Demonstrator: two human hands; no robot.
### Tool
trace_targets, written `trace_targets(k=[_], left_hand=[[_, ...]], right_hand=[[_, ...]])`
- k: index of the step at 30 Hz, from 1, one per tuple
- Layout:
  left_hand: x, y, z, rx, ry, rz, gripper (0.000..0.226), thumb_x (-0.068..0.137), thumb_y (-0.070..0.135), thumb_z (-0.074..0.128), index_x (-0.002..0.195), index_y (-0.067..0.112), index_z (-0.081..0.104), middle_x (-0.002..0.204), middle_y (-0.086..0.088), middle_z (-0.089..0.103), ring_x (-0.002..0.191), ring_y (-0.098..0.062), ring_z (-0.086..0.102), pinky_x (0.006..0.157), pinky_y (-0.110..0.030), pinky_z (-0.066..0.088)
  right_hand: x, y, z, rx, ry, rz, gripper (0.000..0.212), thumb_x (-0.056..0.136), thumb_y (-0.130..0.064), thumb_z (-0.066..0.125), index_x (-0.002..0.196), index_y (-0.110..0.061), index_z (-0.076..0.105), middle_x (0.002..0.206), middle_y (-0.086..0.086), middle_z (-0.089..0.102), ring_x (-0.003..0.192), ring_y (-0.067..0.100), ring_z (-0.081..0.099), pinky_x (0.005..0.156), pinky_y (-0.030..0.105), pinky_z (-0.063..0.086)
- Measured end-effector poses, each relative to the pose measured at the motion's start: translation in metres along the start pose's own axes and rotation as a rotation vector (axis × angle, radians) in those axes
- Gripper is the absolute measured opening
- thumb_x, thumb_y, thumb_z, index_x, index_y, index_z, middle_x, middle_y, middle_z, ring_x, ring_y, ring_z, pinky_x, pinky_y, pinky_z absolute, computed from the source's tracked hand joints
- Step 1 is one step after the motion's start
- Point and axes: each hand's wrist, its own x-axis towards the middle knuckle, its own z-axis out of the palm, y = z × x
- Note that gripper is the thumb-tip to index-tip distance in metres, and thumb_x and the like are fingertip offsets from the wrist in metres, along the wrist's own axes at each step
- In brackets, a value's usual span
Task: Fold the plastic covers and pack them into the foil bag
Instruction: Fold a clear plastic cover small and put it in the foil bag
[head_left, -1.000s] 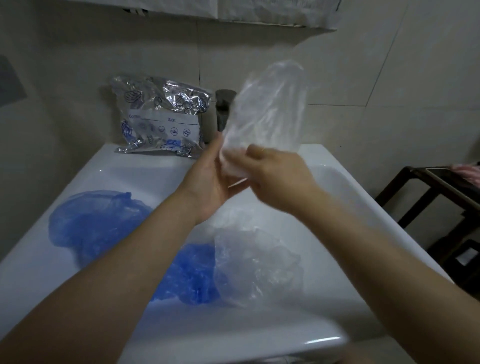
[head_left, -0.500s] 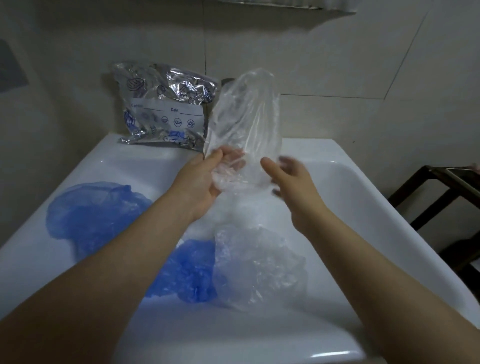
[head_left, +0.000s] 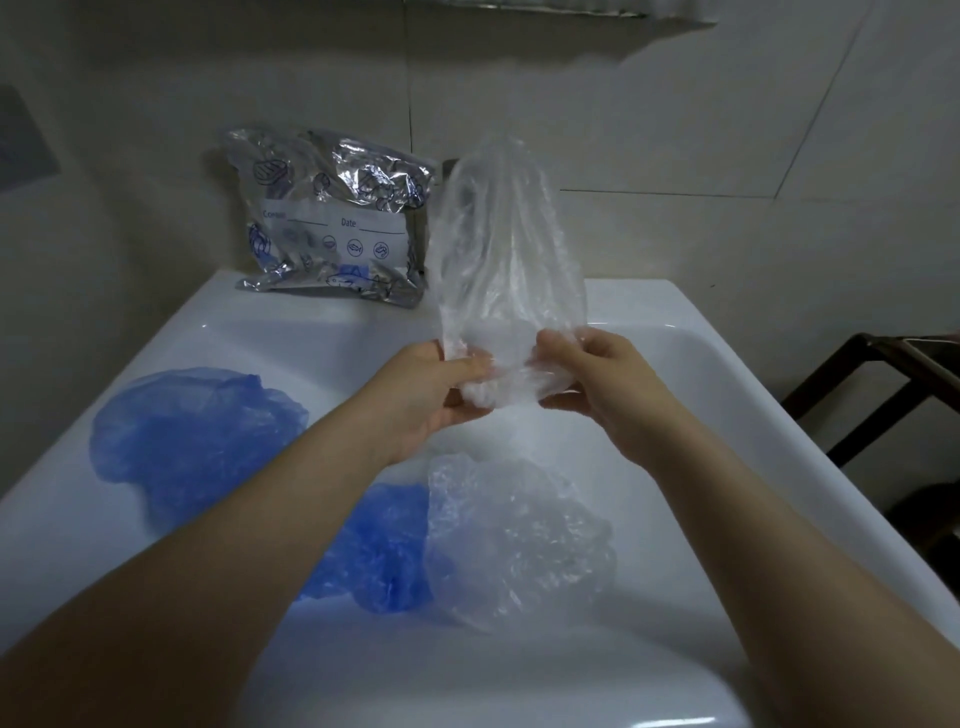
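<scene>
A clear plastic cover (head_left: 506, 244) stands upright in the air above the white sink (head_left: 322, 343). My left hand (head_left: 426, 400) pinches its lower left corner and my right hand (head_left: 597, 379) grips its lower right edge. The silver foil bag (head_left: 332, 218) leans against the tiled wall at the back of the sink, to the left of the held cover. In the basin lie a blue cover (head_left: 192, 436) at the left, a second blue cover (head_left: 379, 551) under my left forearm, and a crumpled clear cover (head_left: 514, 540) between my arms.
A dark tap (head_left: 451, 167) shows behind the held cover, mostly hidden. A dark wooden frame (head_left: 883, 384) stands to the right of the sink. The tiled wall (head_left: 675, 130) rises close behind the basin.
My right hand, which had let go of the clear cover half a second ago, now grips its lower right edge again. Both hands have spread slightly apart.
</scene>
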Motion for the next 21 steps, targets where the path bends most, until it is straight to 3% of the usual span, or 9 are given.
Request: trace_targets(k=[3, 6, 10, 13, 17, 21], left_hand=[[0.001, 0.003, -0.002, -0.019, 0.041, 0.011, 0.012, 0.093, 0.01, 0.053, 0.105, 0.008, 0.055, 0.094, -0.01, 0.066, 0.075, -0.018, 0.062, 0.05, -0.021, 0.053], [-0.003, 0.005, -0.003, -0.021, -0.039, -0.061, 0.026, 0.092, 0.02, 0.056, 0.114, 0.006, 0.054, 0.1, -0.017, 0.067, 0.075, -0.027, 0.069, 0.049, -0.022, 0.053], [-0.009, 0.006, 0.003, -0.134, -0.129, -0.046, 0.014, 0.092, -0.002, 0.048, 0.1, 0.005, 0.058, 0.086, -0.016, 0.067, 0.065, -0.02, 0.07, 0.049, -0.015, 0.051], [-0.008, 0.008, 0.004, -0.329, -0.093, -0.043, 0.029, 0.089, -0.017, 0.035, 0.091, 0.002, 0.057, 0.088, -0.016, 0.063, 0.056, -0.012, 0.067, 0.045, -0.011, 0.047], [-0.007, 0.01, 0.002, -0.551, -0.065, -0.057, 0.03, 0.089, -0.018, 0.029, 0.086, -0.002, 0.054, 0.078, -0.018, 0.06, 0.055, -0.015, 0.067, 0.048, -0.012, 0.051], [-0.009, 0.014, 0.001, -0.762, -0.127, -0.027, 0.018, 0.089, -0.008, 0.037, 0.095, -0.01, 0.055, 0.083, -0.027, 0.067, 0.073, -0.028, 0.071, 0.069, -0.021, 0.058]], right_hand=[[-0.002, 0.001, 0.001, -0.178, -0.038, -0.009, 0.014, 0.091, -0.017, 0.059, 0.08, -0.01, 0.065, 0.067, 0.001, 0.062, 0.054, 0.008, 0.055, 0.052, 0.018, 0.045], [-0.002, 0.002, 0.004, -0.187, -0.014, -0.041, 0.018, 0.089, -0.009, 0.058, 0.072, -0.009, 0.06, 0.057, 0.0, 0.053, 0.045, 0.006, 0.046, 0.045, 0.018, 0.037], [-0.004, 0.001, 0.004, -0.143, -0.024, -0.06, 0.019, 0.092, -0.01, 0.053, 0.074, -0.007, 0.058, 0.052, 0.0, 0.053, 0.044, 0.008, 0.044, 0.046, 0.019, 0.036], [-0.003, -0.002, -0.003, 0.009, -0.096, -0.052, 0.016, 0.096, -0.015, 0.049, 0.083, -0.008, 0.057, 0.051, 0.0, 0.051, 0.047, 0.009, 0.044, 0.047, 0.018, 0.037], [-0.004, -0.003, -0.001, 0.389, -0.12, 0.034, 0.012, 0.095, -0.008, 0.047, 0.09, -0.012, 0.057, 0.054, -0.001, 0.05, 0.048, 0.008, 0.046, 0.046, 0.015, 0.04], [-0.001, 0.002, 0.006, 0.463, -0.116, 0.078, 0.011, 0.092, -0.009, 0.048, 0.089, -0.007, 0.059, 0.058, 0.003, 0.061, 0.051, 0.009, 0.053, 0.051, 0.015, 0.046]])
